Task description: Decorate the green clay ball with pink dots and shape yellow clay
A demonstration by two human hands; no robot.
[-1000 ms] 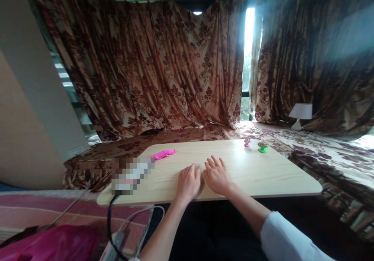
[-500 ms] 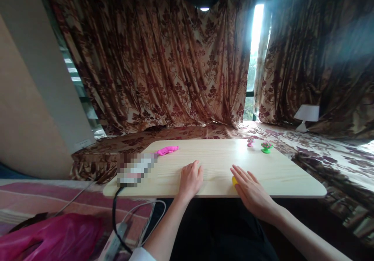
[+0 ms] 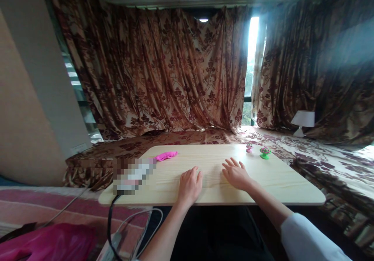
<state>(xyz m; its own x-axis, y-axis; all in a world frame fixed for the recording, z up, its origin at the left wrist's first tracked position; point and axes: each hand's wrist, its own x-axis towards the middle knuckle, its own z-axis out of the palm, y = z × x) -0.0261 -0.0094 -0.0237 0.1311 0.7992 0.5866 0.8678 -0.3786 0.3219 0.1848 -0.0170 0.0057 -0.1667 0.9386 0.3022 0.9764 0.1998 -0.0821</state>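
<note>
My left hand (image 3: 189, 184) rests on the pale wooden table (image 3: 210, 154) near its front edge, fingers loosely bent and the thumb apart. My right hand (image 3: 236, 174) lies palm down to its right, with its fingers spread. No yellow shows around the right hand now; whatever is beneath the palm is hidden. Near the back right corner stand a small green figure with a pink-dotted top (image 3: 265, 153) and a smaller pink figure (image 3: 249, 148). At the back left lies a bright pink, soft-looking piece (image 3: 166, 156).
A blurred-out flat object (image 3: 134, 177) with a black cable (image 3: 110, 222) occupies the table's left side. Beyond the table, a patterned cloth-covered ledge carries a white lamp (image 3: 304, 119). A striped bed cover with a magenta bag (image 3: 55, 239) is at lower left.
My right hand has slid forward and a little left, and its fingers have spread. The yellow piece beside it has gone from sight. My left hand stays nearly still; the view has tilted up slightly.
</note>
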